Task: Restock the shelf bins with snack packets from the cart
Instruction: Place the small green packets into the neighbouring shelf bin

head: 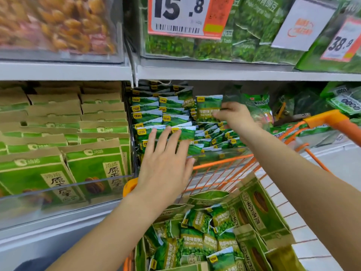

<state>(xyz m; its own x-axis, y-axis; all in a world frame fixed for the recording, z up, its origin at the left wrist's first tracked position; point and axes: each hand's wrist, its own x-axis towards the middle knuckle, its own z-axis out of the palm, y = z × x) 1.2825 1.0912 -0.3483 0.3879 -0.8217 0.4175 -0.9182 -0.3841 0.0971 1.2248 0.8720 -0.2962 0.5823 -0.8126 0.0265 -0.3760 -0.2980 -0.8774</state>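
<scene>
A clear shelf bin (218, 153) in the middle holds several rows of small green pea packets (156, 112) with yellow logos. My right hand (234, 116) pinches one green pea packet (208, 108) upright over the right side of that bin. My left hand (166, 161) is spread flat with straight fingers, its fingertips against the front packets at the bin's left. Below, the orange cart (224, 173) carries more small green packets (197, 237) and larger kraft-and-green bags (259, 208).
Kraft-and-green seed bags (58, 153) fill the bin to the left behind a clear front panel. The upper shelf holds orange snacks (58, 22) and large green bags (254, 26) with price tags (179, 14). The cart's orange handle (332, 120) stands at the right.
</scene>
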